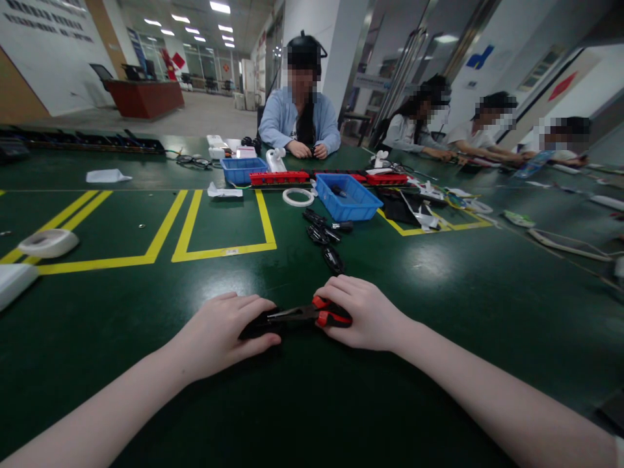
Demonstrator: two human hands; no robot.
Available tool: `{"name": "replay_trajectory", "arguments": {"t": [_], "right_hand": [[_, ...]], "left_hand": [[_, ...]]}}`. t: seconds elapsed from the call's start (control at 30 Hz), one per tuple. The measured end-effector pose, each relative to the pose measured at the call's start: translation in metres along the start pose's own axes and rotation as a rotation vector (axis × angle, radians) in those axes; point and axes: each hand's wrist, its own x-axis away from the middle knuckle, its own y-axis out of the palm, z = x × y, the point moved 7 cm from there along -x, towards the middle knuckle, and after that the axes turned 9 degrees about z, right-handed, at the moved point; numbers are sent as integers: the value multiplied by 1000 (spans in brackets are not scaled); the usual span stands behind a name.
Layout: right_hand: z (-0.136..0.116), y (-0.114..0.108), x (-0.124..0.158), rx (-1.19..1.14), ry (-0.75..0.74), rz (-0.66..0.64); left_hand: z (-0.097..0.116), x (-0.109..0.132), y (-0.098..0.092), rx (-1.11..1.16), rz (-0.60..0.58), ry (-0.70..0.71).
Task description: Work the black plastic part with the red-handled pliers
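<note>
My right hand [363, 312] is closed round the red and black handles of a pair of needle-nose pliers [302, 313]. The jaws point left, and their tips meet a small black part [258, 325] in my left hand [229, 331]. That hand grips the black part between thumb and fingers, low over the green table [312, 403]. The part's kind cannot be made out, since the fingers cover much of it. Just beyond my right hand lie several black cable-like pieces [322, 234] in a row.
A blue bin [348, 198] holds a dark item; a second blue bin [244, 170] stands behind it. Red strips [280, 177] and a white ring [298, 197] lie close by. Tape rolls [49, 243] sit at left. A person [299, 117] works opposite, others at right.
</note>
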Motion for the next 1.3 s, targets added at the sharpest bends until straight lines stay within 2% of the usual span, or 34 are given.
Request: {"name": "replay_trajectory", "arguments": {"t": [0.4,1.0,1.3], "right_hand": [[3,5,2,-81,53,-67],[4,6,2,-85,76,-91],[4,5,1,-78,120,-146]], "left_hand": [[0,-1,2,19,-39,-23],[1,0,2,21,-38,-14],[0,0,2,21,-39,-23]]}}
